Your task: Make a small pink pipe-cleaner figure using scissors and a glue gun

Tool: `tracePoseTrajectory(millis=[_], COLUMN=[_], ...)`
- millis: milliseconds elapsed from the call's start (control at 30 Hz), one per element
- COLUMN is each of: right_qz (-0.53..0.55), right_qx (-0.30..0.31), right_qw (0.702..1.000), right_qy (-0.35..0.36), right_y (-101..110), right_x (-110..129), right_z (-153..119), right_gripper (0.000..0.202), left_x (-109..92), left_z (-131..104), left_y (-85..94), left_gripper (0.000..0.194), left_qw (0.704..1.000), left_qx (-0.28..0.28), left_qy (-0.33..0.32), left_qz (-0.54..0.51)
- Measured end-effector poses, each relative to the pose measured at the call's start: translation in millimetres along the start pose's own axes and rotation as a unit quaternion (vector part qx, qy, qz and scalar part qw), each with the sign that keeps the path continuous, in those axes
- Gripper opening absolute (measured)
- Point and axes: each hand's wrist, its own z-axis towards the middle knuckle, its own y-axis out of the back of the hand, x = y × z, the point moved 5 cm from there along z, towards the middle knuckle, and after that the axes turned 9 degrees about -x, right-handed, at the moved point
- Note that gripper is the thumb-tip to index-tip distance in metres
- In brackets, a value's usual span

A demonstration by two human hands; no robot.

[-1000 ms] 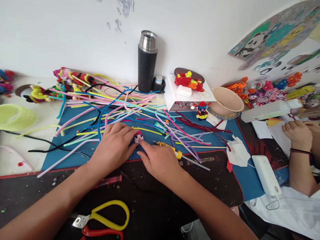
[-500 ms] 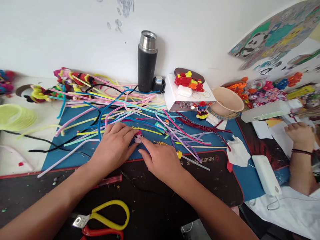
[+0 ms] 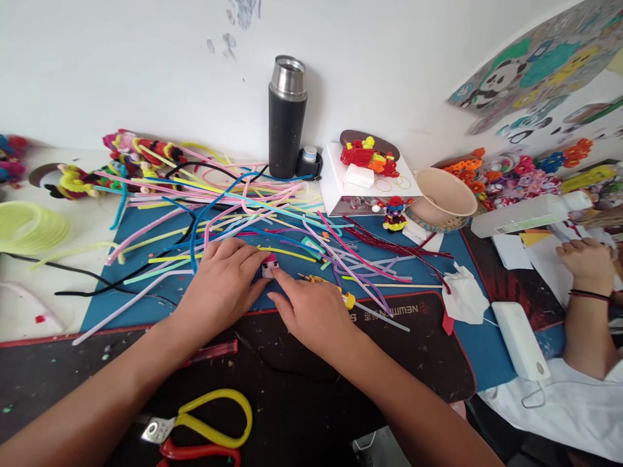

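Note:
A small doll head point(image 3: 269, 266) with a pink top and dark eyes is pinched between the thumb and fingers of my left hand point(image 3: 221, 279). My right hand point(image 3: 314, 305) rests the tip of its stretched index finger on the head's right side, with the thumb held apart. The other fingers of that hand are partly hidden. Just behind the hands lies a loose pile of pipe cleaners point(image 3: 228, 201) in several colours. A yellow-handled tool point(image 3: 348, 299) pokes out beyond my right hand, mostly covered by it.
Scissors point(image 3: 214, 418) with yellow and red handles lie in front. A black thermos point(image 3: 287, 120) stands by the wall, near a white box point(image 3: 335, 188) bearing a red figure. A beige bowl point(image 3: 445, 198) and a white device point(image 3: 520, 340) sit rightward, near a co-worker's hand point(image 3: 586, 263).
The camera view has shifted very slightly. Both hands keep nearly the same pose at the doll head, with my right hand a touch further left.

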Motion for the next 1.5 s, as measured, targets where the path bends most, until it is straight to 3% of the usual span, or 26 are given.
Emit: tracePoseTrajectory(millis=[600,1500], right_qz=[-0.038,-0.070], right_qx=[0.036,0.015], right_qw=[0.999,0.997], right_qy=[0.014,0.035], right_y=[-4.7,-10.0], right_x=[5.0,8.2], right_z=[1.1,0.8], right_gripper=[0.058,0.059], left_x=[-2.2,-2.9], left_z=[-0.7,-1.3], left_y=[1.4,0.7], left_gripper=[0.030,0.025], left_qw=[0.999,0.997], left_qx=[-0.014,-0.024], left_qy=[-0.034,-0.056], left_qz=[0.027,0.037])
